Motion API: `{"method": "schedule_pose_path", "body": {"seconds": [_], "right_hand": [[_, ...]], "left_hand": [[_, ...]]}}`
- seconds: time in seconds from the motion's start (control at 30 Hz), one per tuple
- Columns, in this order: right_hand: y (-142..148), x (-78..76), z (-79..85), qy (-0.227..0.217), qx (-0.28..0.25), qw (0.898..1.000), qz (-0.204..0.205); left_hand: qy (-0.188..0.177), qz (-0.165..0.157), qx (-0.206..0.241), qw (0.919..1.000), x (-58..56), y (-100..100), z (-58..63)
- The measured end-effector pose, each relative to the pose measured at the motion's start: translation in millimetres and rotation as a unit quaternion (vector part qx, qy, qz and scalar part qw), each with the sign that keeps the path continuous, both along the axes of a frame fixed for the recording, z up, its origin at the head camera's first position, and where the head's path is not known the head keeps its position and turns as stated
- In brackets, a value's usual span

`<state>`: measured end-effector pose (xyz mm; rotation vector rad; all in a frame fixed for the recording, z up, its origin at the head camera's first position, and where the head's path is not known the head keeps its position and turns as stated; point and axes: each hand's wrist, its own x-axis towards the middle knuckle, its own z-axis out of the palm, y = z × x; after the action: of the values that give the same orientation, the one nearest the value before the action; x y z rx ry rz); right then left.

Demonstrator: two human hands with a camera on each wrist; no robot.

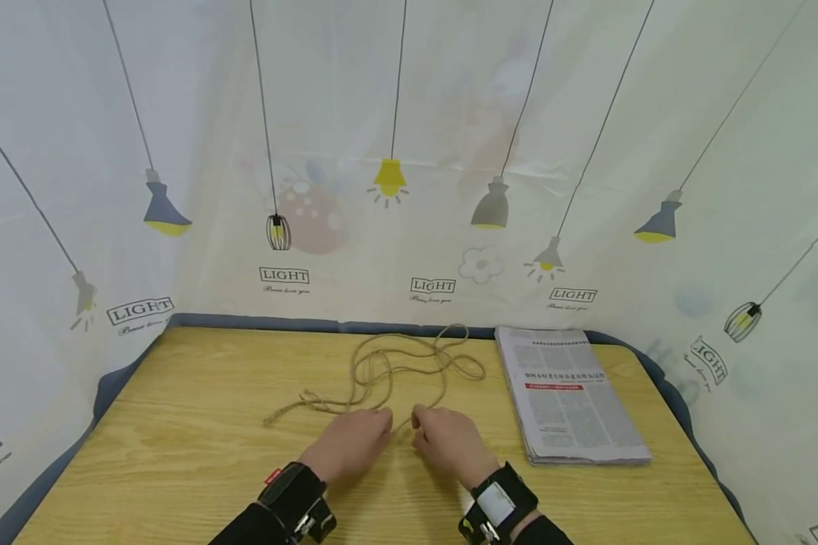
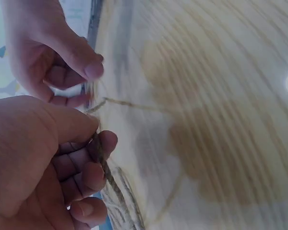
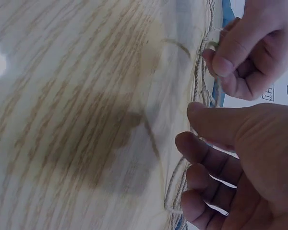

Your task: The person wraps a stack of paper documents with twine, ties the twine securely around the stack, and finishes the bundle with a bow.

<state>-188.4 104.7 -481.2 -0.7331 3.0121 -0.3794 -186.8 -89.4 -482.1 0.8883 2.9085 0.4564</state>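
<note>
A length of thin brown jute twine (image 1: 310, 400) lies in loose loops on the wooden table (image 1: 177, 424), reaching to its back edge. Over the table's middle, my left hand (image 1: 354, 439) pinches the twine (image 2: 116, 187) between thumb and forefinger, its other fingers loosely curled. Close to its right, my right hand (image 1: 453, 439) also pinches the twine between thumb and forefinger. A short piece of it slants across the small gap between the two hands. In the right wrist view, the thumb and forefinger hide most of the pinched part.
To the right lies a stack of folded newspapers (image 1: 572, 401). A pale curtain (image 1: 382, 91) printed with hanging lamps stands behind the table and along both sides. Black straps with small devices (image 1: 501, 503) sit on both wrists.
</note>
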Motion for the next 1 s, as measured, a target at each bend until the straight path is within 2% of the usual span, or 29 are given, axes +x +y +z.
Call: {"method": "schedule_pose_path", "body": {"seconds": [0.13, 0.3, 0.47, 0.57, 0.7, 0.83, 0.93, 1.0], "right_hand": [[-1, 0.7, -0.5, 0.017, -0.004, 1.0, 0.005], [-3, 1.7, -0.4, 0.059, -0.032, 0.998, 0.014], [-4, 1.5, 0.7, 0.055, -0.041, 0.998, -0.005], [-4, 2.5, 3.0, 0.048, -0.038, 0.998, -0.013], [-1, 2.7, 4.4, 0.032, -0.045, 0.998, -0.018], [1, 1.9, 5.4, 0.018, -0.052, 0.998, -0.027], [3, 2.0, 5.9, 0.015, -0.055, 0.998, -0.022], [5, 2.3, 5.6, 0.02, -0.056, 0.998, -0.013]], "left_hand": [[-0.004, -0.005, 0.021, 0.9998, 1.3, 5, 7.1], [0.004, -0.019, 0.056, 0.9983, 1.7, 11, 12.8], [0.026, -0.035, 0.078, 0.996, 1.4, 12, 13.9], [0.031, -0.031, 0.083, 0.9956, 0.8, 12, 13.1], [0.063, -0.016, 0.072, 0.9953, -0.4, 10, 11.4], [0.125, 0.01, 0.042, 0.9912, -1.7, 5, 10.3], [0.157, 0.039, 0.016, 0.9866, -2.8, 0, 9.0], [0.165, 0.064, -0.002, 0.9842, -4.3, -3, 6.8]]}}
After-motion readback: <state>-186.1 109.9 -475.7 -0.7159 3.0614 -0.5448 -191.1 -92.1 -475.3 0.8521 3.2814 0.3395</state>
